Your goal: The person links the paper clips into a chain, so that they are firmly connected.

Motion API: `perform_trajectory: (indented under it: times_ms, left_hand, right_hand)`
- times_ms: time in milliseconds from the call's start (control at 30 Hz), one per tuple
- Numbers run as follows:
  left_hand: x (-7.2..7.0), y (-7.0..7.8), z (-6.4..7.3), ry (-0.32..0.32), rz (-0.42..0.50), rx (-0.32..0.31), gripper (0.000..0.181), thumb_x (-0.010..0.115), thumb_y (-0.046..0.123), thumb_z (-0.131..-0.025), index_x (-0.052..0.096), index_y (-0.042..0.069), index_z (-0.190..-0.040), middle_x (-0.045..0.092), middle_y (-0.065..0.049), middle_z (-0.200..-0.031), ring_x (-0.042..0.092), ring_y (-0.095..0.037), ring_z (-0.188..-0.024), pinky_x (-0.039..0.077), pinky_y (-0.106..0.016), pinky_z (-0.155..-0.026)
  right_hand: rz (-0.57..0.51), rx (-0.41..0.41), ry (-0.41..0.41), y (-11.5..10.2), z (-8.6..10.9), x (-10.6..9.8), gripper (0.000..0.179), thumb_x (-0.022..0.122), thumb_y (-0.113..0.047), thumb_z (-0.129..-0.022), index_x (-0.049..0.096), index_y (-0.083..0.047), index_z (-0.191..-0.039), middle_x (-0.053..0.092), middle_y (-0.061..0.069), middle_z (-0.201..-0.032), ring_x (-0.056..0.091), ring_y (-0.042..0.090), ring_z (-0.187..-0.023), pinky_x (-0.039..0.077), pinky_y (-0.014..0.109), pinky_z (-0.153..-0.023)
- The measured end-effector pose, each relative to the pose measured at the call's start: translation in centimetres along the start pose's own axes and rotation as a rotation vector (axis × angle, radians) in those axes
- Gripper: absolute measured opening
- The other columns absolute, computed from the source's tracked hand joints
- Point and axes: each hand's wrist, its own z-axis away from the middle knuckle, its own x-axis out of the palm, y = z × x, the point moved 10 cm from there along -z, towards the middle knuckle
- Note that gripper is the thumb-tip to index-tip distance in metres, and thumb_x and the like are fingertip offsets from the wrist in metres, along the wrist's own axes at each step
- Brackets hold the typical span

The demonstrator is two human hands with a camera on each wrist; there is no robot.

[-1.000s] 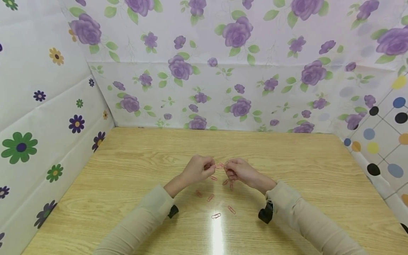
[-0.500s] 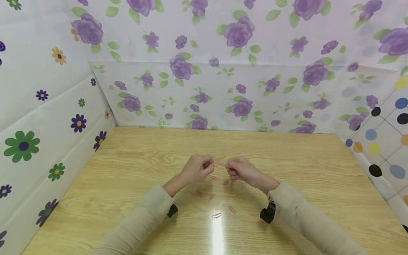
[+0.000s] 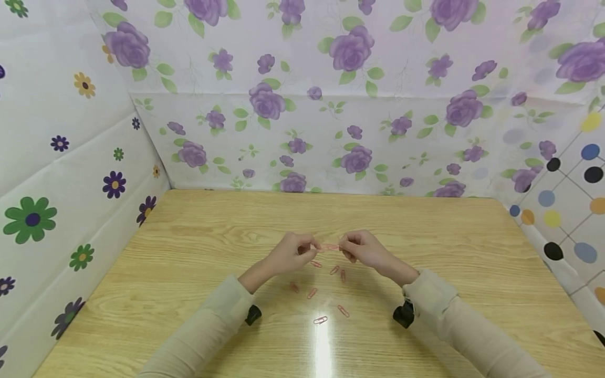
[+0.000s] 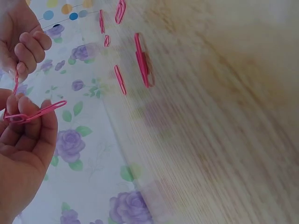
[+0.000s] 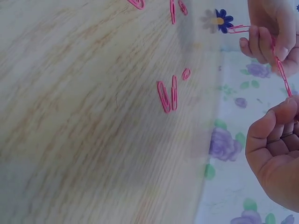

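Note:
Over the middle of the table, a short chain of pink paper clips stretches between both hands. The left hand pinches one end of it. In the left wrist view, another linked paper clip sticks out past this hand's fingers. Thumb and forefinger of the right hand pinch the other end; in the right wrist view a paper clip runs taut from the left hand to those fingertips. Loose pink paper clips lie on the table below, including one near the left hand and another near the right.
Several more pink paper clips lie nearer the person, among them one by a light reflection and one beside it. The wooden table meets a flowered cloth at the back, with patterned cloths at both sides.
The right hand has shifted slightly to the right, away from the left hand. More of the paper clip chain shows between them, and it now lies straighter. The loose clips have stayed put.

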Motion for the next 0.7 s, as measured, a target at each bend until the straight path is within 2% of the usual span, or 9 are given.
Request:
perform_trajectory:
  times_ms: [133, 233, 300, 367, 433, 567, 700]
  left_hand:
    - [0.8, -0.6, 0.1, -0.073, 0.081, -0.041, 0.022, 0.046, -0.003, -0.086, 0.065, -0.001, -0.098, 0.046, 0.002, -0.050, 0.034, -0.005, -0.041, 0.029, -0.018, -0.041]
    - [1.2, -0.9, 0.1, -0.098, 0.156, -0.080, 0.021, 0.044, -0.005, -0.087, 0.063, -0.001, -0.094, 0.055, -0.006, -0.056, 0.048, -0.014, -0.046, 0.039, -0.023, -0.043]
    - [1.4, -1.2, 0.1, -0.103, 0.207, -0.120, 0.019, 0.043, -0.006, -0.087, 0.061, -0.004, -0.090, 0.060, -0.012, -0.064, 0.057, -0.022, -0.055, 0.048, -0.031, -0.050]
    - [1.5, -1.5, 0.1, -0.103, 0.266, -0.162, 0.017, 0.042, -0.007, -0.087, 0.059, -0.007, -0.087, 0.062, -0.017, -0.071, 0.061, -0.030, -0.065, 0.051, -0.040, -0.059]
    - [1.6, -1.6, 0.2, -0.102, 0.315, -0.197, 0.017, 0.040, -0.008, -0.088, 0.057, -0.009, -0.085, 0.061, -0.022, -0.074, 0.061, -0.035, -0.070, 0.051, -0.042, -0.063]
    - [1.1, -0.6, 0.3, -0.094, 0.358, -0.231, 0.021, 0.036, -0.010, -0.087, 0.057, -0.009, -0.085, 0.056, -0.026, -0.071, 0.055, -0.043, -0.068, 0.048, -0.034, -0.057]
    - [0.6, 0.9, 0.3, -0.096, 0.391, -0.256, 0.024, 0.034, -0.010, -0.086, 0.057, -0.014, -0.091, 0.050, -0.020, -0.065, 0.048, -0.036, -0.059, 0.042, -0.031, -0.054]
  right_hand:
    - [0.019, -0.025, -0.015, -0.5, 0.1, 0.2, 0.027, 0.044, -0.012, -0.097, 0.053, -0.003, -0.073, 0.045, 0.004, -0.058, 0.039, 0.027, -0.053, 0.038, 0.034, -0.053]
    - [0.022, -0.035, -0.025, -0.8, 0.1, 0.5, 0.026, 0.044, -0.011, -0.097, 0.053, -0.003, -0.074, 0.045, 0.005, -0.058, 0.039, 0.023, -0.052, 0.036, 0.030, -0.052]
    - [0.022, -0.042, -0.034, -0.9, 0.1, 0.8, 0.025, 0.044, -0.010, -0.096, 0.053, -0.002, -0.074, 0.045, 0.005, -0.058, 0.040, 0.021, -0.051, 0.037, 0.029, -0.051]
    - [0.024, -0.047, -0.037, -1.0, 0.0, 1.0, 0.025, 0.044, -0.009, -0.096, 0.053, -0.002, -0.074, 0.045, 0.006, -0.058, 0.039, 0.022, -0.051, 0.036, 0.028, -0.051]
    - [0.029, -0.045, -0.036, -1.0, 0.0, 1.1, 0.025, 0.044, -0.009, -0.096, 0.053, -0.002, -0.074, 0.045, 0.005, -0.058, 0.040, 0.025, -0.051, 0.036, 0.027, -0.051]
    - [0.038, -0.041, -0.026, -1.3, 0.1, 1.2, 0.026, 0.043, -0.007, -0.096, 0.053, -0.003, -0.073, 0.045, 0.008, -0.058, 0.038, 0.021, -0.050, 0.035, 0.025, -0.050]
    - [0.047, -0.046, -0.022, -2.6, 0.6, 1.5, 0.025, 0.042, -0.002, -0.096, 0.052, -0.001, -0.073, 0.045, 0.014, -0.058, 0.036, 0.012, -0.048, 0.033, 0.023, -0.048]
